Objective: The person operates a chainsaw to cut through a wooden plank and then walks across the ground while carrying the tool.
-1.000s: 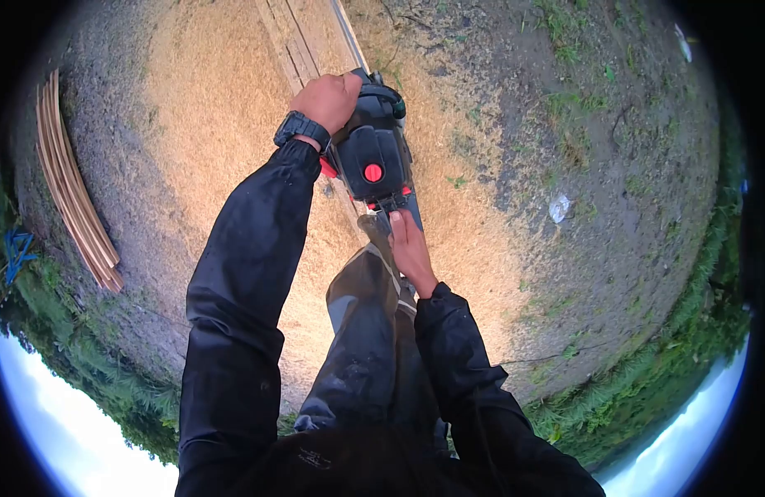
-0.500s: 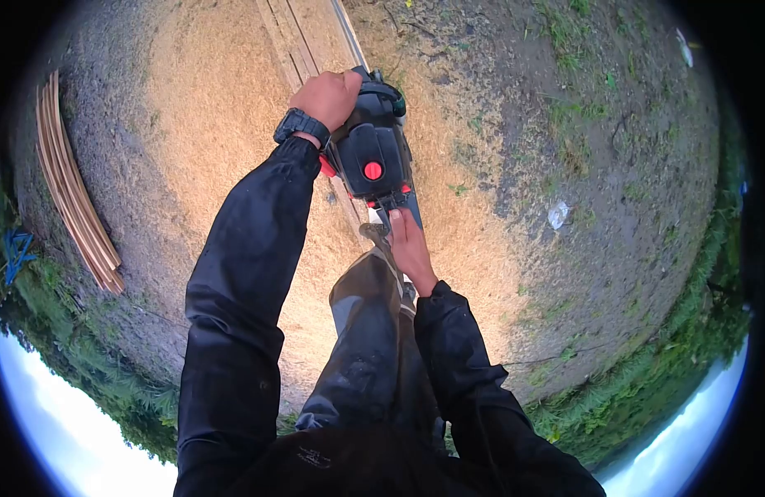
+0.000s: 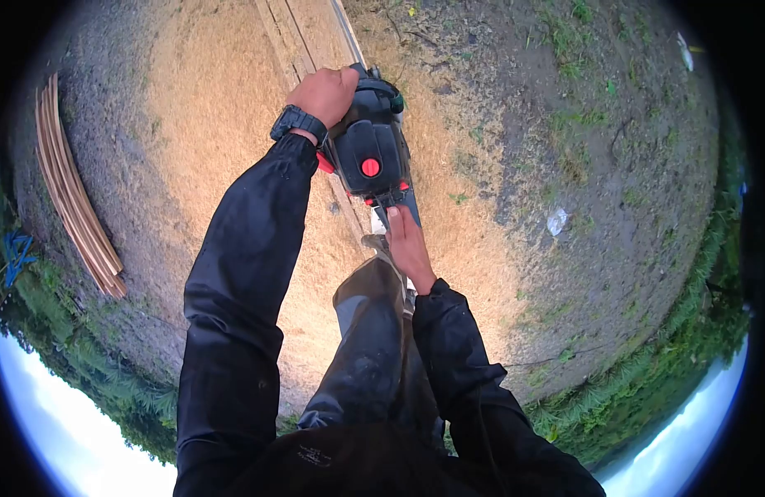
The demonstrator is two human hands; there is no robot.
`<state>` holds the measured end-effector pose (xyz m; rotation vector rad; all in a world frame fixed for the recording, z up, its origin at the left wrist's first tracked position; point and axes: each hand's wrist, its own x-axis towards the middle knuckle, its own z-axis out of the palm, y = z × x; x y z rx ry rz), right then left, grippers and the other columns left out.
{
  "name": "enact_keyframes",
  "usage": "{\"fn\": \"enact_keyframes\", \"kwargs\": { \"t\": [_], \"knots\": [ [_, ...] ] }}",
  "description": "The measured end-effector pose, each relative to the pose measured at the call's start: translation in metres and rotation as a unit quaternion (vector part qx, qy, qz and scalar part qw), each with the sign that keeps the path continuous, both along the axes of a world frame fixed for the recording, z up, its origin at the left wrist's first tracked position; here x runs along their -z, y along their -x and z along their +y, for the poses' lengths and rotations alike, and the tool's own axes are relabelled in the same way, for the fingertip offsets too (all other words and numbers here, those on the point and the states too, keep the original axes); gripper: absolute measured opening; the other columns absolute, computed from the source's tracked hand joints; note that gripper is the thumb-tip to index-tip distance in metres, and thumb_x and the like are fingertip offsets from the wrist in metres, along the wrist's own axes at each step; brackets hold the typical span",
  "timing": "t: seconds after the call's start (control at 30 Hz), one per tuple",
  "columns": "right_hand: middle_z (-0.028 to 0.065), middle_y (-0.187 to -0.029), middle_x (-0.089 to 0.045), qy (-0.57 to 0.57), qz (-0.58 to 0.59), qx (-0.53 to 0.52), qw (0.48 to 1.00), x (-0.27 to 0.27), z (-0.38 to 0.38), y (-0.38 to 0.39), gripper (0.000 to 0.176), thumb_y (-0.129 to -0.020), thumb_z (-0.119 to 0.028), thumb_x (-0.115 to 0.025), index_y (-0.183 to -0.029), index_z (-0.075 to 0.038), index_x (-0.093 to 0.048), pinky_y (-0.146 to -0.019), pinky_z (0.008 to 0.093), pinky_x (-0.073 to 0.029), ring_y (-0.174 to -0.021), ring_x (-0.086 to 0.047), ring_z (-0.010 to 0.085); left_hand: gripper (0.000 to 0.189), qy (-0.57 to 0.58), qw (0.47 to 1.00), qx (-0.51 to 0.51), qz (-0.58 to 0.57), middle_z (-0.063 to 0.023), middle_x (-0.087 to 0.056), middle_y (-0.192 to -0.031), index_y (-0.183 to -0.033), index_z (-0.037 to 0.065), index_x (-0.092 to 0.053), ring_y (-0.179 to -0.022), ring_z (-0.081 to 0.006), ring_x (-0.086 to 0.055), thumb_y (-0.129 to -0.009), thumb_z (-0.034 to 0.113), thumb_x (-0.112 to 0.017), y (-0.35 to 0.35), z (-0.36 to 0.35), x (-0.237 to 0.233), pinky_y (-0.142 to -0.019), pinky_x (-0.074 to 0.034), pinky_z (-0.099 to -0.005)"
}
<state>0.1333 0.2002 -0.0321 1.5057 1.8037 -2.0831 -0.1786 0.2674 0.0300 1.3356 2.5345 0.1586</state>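
Observation:
A black and red chainsaw [image 3: 372, 153] is held out in front of me, its guide bar [image 3: 348, 35] pointing away along a wooden timber [image 3: 295, 37]. At the upper left of the saw, my left hand [image 3: 326, 95], with a black watch on the wrist, is closed around the front handle. Behind the red-knobbed cover, my right hand [image 3: 409, 244] wraps the rear handle, its grip partly hidden by the fingers. The timber lies on sawdust under the saw, and the saw body covers part of it.
A stack of long sawn boards [image 3: 76, 190] lies at the left. Sawdust [image 3: 225, 166] covers the ground around the timber. My leg [image 3: 358, 356] stands close behind the saw. A pale scrap of litter [image 3: 556, 221] sits on the muddy ground at right; a blue object [image 3: 18, 257] is far left.
The chainsaw and both hands have shifted very slightly to the left and towards me. Both grips look the same.

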Motion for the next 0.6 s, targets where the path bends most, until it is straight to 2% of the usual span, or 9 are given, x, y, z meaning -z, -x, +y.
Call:
{"fn": "enact_keyframes", "kwargs": {
  "t": [0.03, 0.1, 0.3, 0.47, 0.6],
  "knots": [
    [0.0279, -0.091, -0.068, 0.003, -0.017, -0.008, 1.0, -0.003, 0.002, 0.002, 0.048, -0.108, -0.045, -0.04, -0.126, -0.004, -0.056, -0.079, 0.0552, -0.046, -0.091, -0.065, 0.0507, 0.033, 0.003, 0.999, -0.029, -0.021, -0.0249, -0.07, -0.093, -0.099, 0.005, -0.063, -0.088, -0.0493, -0.066, -0.099, 0.03, -0.041, -0.001, 0.002, -0.003, -0.075, -0.053, -0.0581],
    [0.0278, -0.09, -0.068, 0.007, -0.02, -0.01, 1.0, -0.004, 0.002, 0.007, 0.048, -0.108, -0.045, -0.039, -0.126, -0.004, -0.056, -0.079, 0.0549, -0.047, -0.09, -0.065, 0.0504, 0.034, 0.007, 0.997, -0.058, -0.042, -0.0252, -0.07, -0.094, -0.099, 0.005, -0.063, -0.088, -0.0497, -0.066, -0.1, 0.031, -0.04, 0.004, 0.003, -0.006, -0.076, -0.053, -0.0584],
    [0.0273, -0.087, -0.067, 0.015, -0.012, -0.007, 1.0, -0.011, 0.014, 0.027, 0.049, -0.108, -0.047, -0.038, -0.126, -0.005, -0.056, -0.078, 0.0547, -0.046, -0.087, -0.065, 0.05, 0.037, 0.011, 0.999, -0.027, -0.036, -0.0255, -0.07, -0.095, -0.1, 0.005, -0.062, -0.088, -0.0511, -0.065, -0.1, 0.033, -0.039, 0.029, 0.012, -0.004, -0.076, -0.052, -0.0594],
    [0.0265, -0.084, -0.067, 0.0, -0.015, -0.007, 1.0, -0.013, 0.024, 0.047, 0.049, -0.108, -0.047, -0.038, -0.126, -0.005, -0.057, -0.077, 0.0542, -0.046, -0.085, -0.065, 0.0497, 0.033, -0.004, 1.0, -0.004, -0.016, -0.0248, -0.07, -0.095, -0.101, 0.008, -0.062, -0.087, -0.0507, -0.066, -0.1, 0.032, -0.04, 0.049, 0.022, -0.011, -0.076, -0.052, -0.0593],
    [0.0272, -0.086, -0.067, 0.008, -0.023, -0.006, 1.0, -0.019, 0.029, 0.055, 0.05, -0.109, -0.047, -0.038, -0.126, -0.005, -0.057, -0.077, 0.0541, -0.046, -0.087, -0.065, 0.0494, 0.034, 0.002, 0.999, -0.023, -0.03, -0.025, -0.07, -0.095, -0.1, 0.008, -0.062, -0.088, -0.0502, -0.066, -0.1, 0.032, -0.039, 0.056, 0.029, -0.018, -0.077, -0.052, -0.0586]
  ]
}}
